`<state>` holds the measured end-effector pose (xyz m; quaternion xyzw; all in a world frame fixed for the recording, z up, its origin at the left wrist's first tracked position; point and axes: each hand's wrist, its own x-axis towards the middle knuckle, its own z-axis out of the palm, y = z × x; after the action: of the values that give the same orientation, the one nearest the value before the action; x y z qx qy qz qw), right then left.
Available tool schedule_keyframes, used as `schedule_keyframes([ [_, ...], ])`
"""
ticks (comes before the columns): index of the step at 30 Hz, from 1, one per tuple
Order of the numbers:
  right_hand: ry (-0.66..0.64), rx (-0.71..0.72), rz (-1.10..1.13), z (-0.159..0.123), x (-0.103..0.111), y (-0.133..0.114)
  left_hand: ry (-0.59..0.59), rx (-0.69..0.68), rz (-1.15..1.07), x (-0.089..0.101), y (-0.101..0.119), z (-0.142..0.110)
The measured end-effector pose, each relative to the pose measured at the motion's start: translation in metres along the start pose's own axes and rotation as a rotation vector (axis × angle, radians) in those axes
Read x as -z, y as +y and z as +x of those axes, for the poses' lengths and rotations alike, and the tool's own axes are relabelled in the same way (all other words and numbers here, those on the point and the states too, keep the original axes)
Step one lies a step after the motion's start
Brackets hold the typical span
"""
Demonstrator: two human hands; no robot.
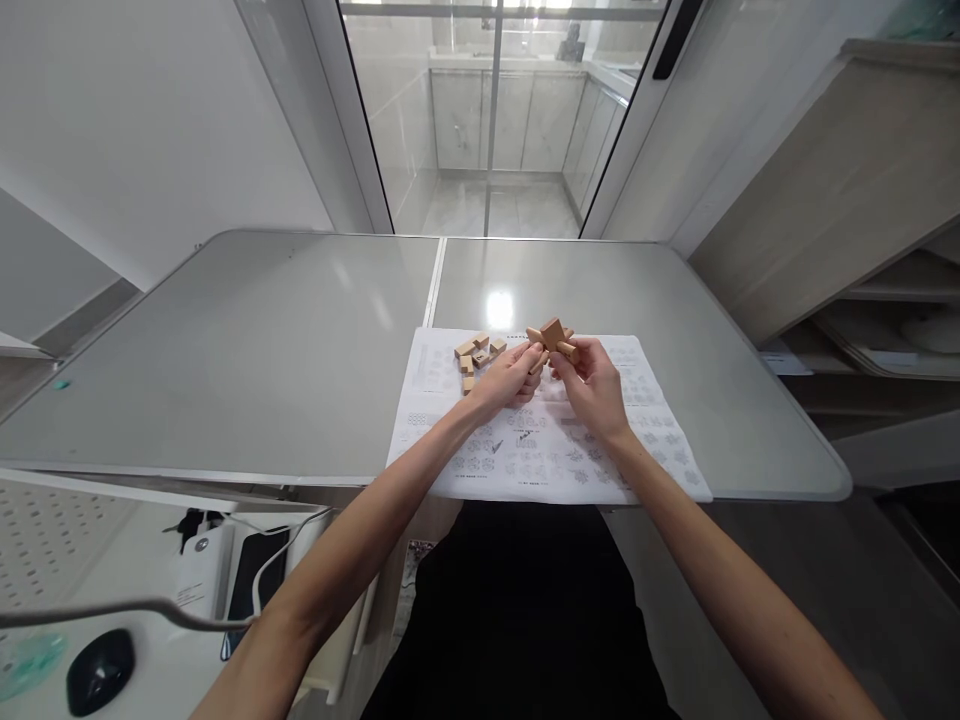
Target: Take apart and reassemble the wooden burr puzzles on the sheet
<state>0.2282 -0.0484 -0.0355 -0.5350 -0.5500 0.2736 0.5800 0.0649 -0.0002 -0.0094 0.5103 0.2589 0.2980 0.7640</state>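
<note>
Between my two hands, just above a printed instruction sheet (435,455), is a small cluster of wooden puzzle pieces (553,333), with a squarish block on top and rod-like pieces sticking out. My left hand (514,378) is closed around its left side. On the right side, my right hand (589,385) pinches the cluster near a short round peg (568,352). My fingers hide part of how the pieces fit together. Several loose notched wooden blocks (466,364) lie on the sheet just left of my left hand.
The sheet lies on a grey folding table (300,350) with a seam (435,270). An open drawer at lower left holds a black mouse (101,672), a white power bank (204,572), a phone (255,575) and a cable (150,605). Shelves (900,300) stand at right, a glass door (465,120) beyond.
</note>
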Motion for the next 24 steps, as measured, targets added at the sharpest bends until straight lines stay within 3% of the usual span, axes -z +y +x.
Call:
schedule_keyframes([
  [8,0.002,0.046,0.005,0.002,0.0006,-0.009,-0.084,0.026,-0.112,0.0046,0.0042,0.0025],
  [19,-0.019,-0.022,0.168,0.0058,0.0034,-0.0055,-0.067,0.026,-0.147,0.0022,0.0044,0.0031],
  [24,-0.144,-0.095,0.308,0.0081,0.007,-0.0084,-0.055,-0.036,-0.14,0.0007,0.009,0.0022],
])
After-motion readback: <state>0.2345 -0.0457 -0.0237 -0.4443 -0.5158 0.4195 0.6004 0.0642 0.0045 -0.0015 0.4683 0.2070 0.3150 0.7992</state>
